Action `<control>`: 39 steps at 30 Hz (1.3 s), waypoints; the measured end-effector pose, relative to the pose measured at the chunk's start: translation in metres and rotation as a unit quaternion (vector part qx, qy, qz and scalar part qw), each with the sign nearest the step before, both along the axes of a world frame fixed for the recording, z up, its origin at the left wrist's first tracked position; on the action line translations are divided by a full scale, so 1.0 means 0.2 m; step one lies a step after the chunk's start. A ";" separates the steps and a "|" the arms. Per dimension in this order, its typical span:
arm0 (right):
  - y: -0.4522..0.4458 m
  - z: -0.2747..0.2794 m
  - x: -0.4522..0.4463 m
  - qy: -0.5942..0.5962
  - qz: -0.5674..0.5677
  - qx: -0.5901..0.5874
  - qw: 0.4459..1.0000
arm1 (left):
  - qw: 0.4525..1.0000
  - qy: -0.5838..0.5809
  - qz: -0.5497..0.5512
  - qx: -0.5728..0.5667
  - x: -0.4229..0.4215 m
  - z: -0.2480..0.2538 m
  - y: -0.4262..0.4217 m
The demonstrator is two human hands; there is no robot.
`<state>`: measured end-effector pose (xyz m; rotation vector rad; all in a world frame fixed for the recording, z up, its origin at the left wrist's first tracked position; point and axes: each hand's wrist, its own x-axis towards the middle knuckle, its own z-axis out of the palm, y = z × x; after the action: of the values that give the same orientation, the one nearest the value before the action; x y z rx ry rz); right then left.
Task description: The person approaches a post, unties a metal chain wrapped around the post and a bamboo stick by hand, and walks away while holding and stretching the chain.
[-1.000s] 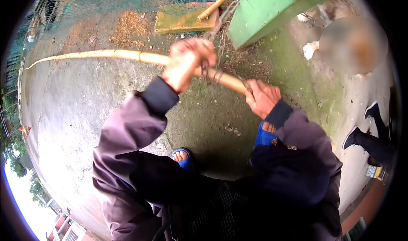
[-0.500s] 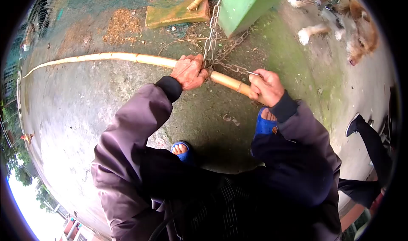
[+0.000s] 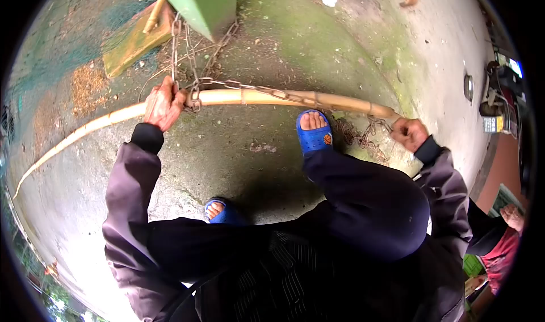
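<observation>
Bamboo pole (image 3: 250,97) is clamped by curled left hand (image 3: 163,104) beside the chain (image 3: 233,84) wrap, likely against slip, near green post (image 3: 201,7) bottom corner; chain is pinched by right hand (image 3: 410,134) at pole's thick end.

Pale straw yellow along the bamboo pole (image 3: 221,97); rusty brown on the chain (image 3: 233,84). Bright blue on the sandals (image 3: 314,141), with an orange ball motif (image 3: 327,139). Dull mauve on the sleeves (image 3: 130,180), black at the cuffs (image 3: 147,138). Apparently red on the garment (image 3: 501,259) at the dim edge.
</observation>
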<state>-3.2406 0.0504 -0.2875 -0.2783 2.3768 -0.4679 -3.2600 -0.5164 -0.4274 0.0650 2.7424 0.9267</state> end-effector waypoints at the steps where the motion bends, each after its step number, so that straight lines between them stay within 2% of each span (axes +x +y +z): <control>1: 0.13 0.02 -0.03 -0.014 -0.035 0.022 0.999 | 1.000 -0.013 0.006 -0.002 0.00 -0.02 0.00; 3: 0.32 -0.02 -0.07 0.035 -0.092 -0.105 0.990 | 1.000 0.004 0.015 0.003 0.00 -0.04 0.01; 5: 0.35 -0.01 -0.19 0.025 -0.156 -0.063 0.986 | 0.999 -0.016 0.023 0.016 -0.01 -0.01 0.02; 7: 0.38 -0.11 -0.31 0.062 -0.170 -0.050 0.982 | 0.999 -0.025 0.040 0.024 -0.04 0.01 -0.01; 9: 0.47 -0.22 -0.44 0.069 -0.147 -0.033 0.986 | 0.999 -0.010 0.032 0.011 -0.04 -0.01 -0.03; 10: 0.48 -0.26 -0.47 0.080 -0.130 -0.060 0.986 | 0.998 -0.022 0.036 0.046 -0.03 0.00 -0.01; 11: 0.58 -0.33 -0.52 0.069 -0.068 -0.052 0.994 | 0.996 -0.028 0.051 0.066 -0.03 0.03 -0.01; 12: 0.62 -0.43 -0.53 0.049 -0.070 -0.097 0.992 | 0.998 -0.007 0.049 0.048 -0.04 0.04 -0.03; 13: 0.65 -0.46 -0.54 -0.064 -0.159 -0.072 0.983 | 0.998 -0.025 0.051 0.013 -0.06 0.04 -0.06; 14: 0.66 -0.49 -0.54 -0.102 -0.210 -0.060 0.971 | 0.998 -0.011 0.051 0.041 -0.07 0.07 -0.05; 17: 1.23 -0.92 -0.43 -0.081 -0.256 -0.115 0.956 | 0.997 -0.029 0.060 0.050 -0.12 0.05 -0.10; 19: 1.17 -0.90 -0.30 -0.196 -0.423 -0.087 0.881 | 0.996 -0.002 0.058 0.068 -0.14 0.06 -0.11; 21: 1.05 -0.86 -0.06 -0.279 -0.308 -0.112 0.902 | 0.995 -0.008 0.060 0.076 -0.16 0.10 -0.11; 23: 0.68 -0.64 0.11 -0.336 -0.249 -0.007 0.909 | 0.997 -0.013 0.065 0.048 -0.17 0.10 -0.09; 26: 0.60 -0.55 0.33 -0.353 -0.305 -0.111 0.877 | 0.999 -0.015 0.037 0.026 -0.16 0.06 -0.08; 29: 0.64 -0.62 0.50 -0.333 -0.340 -0.230 0.849 | 0.999 0.014 0.032 0.033 -0.15 0.02 -0.08; 30: 0.64 -0.64 0.50 -0.313 -0.435 -0.281 0.796 | 0.997 0.018 0.033 0.073 -0.14 0.03 -0.06; 31: 0.68 -0.67 0.50 -0.323 -0.479 -0.251 0.776 | 0.997 0.018 0.034 0.074 -0.13 0.03 -0.04; 32: 0.72 -0.70 0.49 -0.330 -0.524 -0.223 0.753 | 0.989 0.010 0.065 0.135 -0.13 0.02 -0.01; 33: 0.66 -0.68 0.49 -0.330 -0.524 -0.221 0.753 | 0.976 0.002 0.095 0.196 -0.12 0.03 0.01; 34: 0.45 -0.57 0.45 -0.123 -0.164 -0.081 0.975 | 0.976 0.004 0.095 0.197 -0.12 0.05 0.04; 35: 0.24 -0.48 0.38 0.115 0.236 0.078 0.962 | 0.952 -0.020 0.135 0.275 -0.11 0.10 0.07; 36: 0.06 -0.40 0.31 0.073 0.216 0.051 0.972 | 0.920 -0.044 0.172 0.351 -0.10 0.14 0.09; 37: -0.12 -0.33 0.23 0.098 0.219 0.014 0.971 | 0.879 -0.070 0.207 0.423 -0.09 0.16 0.11; 39: -0.46 -0.26 0.04 0.130 0.218 -0.068 0.965 | 0.867 -0.075 0.210 0.446 -0.08 0.19 0.13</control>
<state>-3.2319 -0.0408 -0.3396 -0.9549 2.4351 -0.4022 -3.2763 -0.4910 -0.3899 -0.4339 1.9766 2.1325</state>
